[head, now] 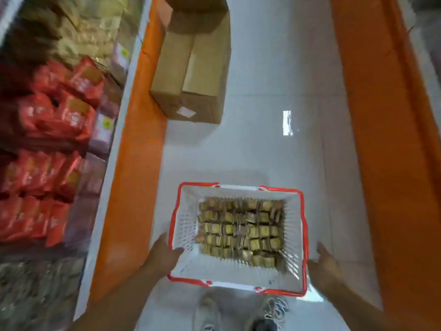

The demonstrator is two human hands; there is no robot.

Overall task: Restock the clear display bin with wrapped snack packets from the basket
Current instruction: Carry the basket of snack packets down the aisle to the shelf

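A white plastic lattice basket with a red rim (pixel 301 237) sits low over the pale tiled floor (pixel 274 115), its bottom covered by rows of small yellow-brown wrapped snack packets (pixel 241 231); their print is too blurred to read. The left hand (pixel 164 253) grips the basket's left rim, thumb hooked inside, while the right hand (pixel 325 266) rests fingers spread against the right side. Beyond the basket stands an open brown cardboard box (pixel 191 68) bearing an unreadable white label. Red snack bags (pixel 55 115) fill the shelf at left, edged by an orange base (pixel 133 151).
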